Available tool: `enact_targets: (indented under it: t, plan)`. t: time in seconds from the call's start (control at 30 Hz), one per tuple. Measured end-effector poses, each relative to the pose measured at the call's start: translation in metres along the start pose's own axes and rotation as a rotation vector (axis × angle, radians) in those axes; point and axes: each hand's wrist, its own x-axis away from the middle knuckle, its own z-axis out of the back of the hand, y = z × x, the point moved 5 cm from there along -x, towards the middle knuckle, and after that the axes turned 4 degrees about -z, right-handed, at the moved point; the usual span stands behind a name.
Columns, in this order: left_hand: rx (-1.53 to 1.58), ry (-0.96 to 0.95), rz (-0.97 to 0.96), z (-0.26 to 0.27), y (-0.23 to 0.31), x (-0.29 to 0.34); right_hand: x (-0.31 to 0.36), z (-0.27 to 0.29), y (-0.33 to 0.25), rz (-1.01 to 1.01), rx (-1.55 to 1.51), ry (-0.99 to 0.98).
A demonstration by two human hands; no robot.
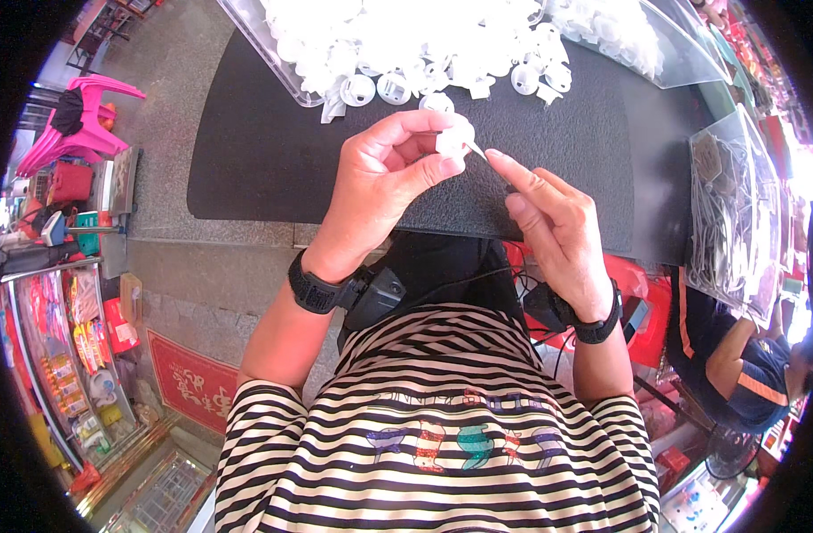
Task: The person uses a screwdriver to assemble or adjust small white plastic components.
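My left hand [380,169] is closed, pinching a small round white plastic part [456,136] between thumb and fingers over the black tabletop [273,160]. A slim knife [478,152] with a pale pointed blade is gripped in my right hand [553,218], the forefinger stretched along it. Its tip meets the edge of the white part or lies very close to it. Most of the handle is hidden by the fingers. Just beyond my hands lies a heap of similar white plastic parts [424,53], partly washed out by glare, with several round ones [357,90] at its near edge.
A clear bin [686,53] with more white parts stands at the far right. At the table's right edge is a clear tray [735,204] of grey cord-like pieces. Another person [748,373] is close by on the right. Pink stools [91,115] stand at the left.
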Motion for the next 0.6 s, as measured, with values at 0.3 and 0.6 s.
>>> enact_targets:
  t: [0.3,0.6]
  plan:
    - [-0.014,-0.015,0.002,-0.0019,0.0017,0.0008,0.0007,-0.0013,0.0000,0.008,-0.015,0.008]
    - [-0.092,-0.024,-0.003,-0.0018,0.0006,0.0013,0.0045,-0.0043,-0.0012,0.029,0.083,0.054]
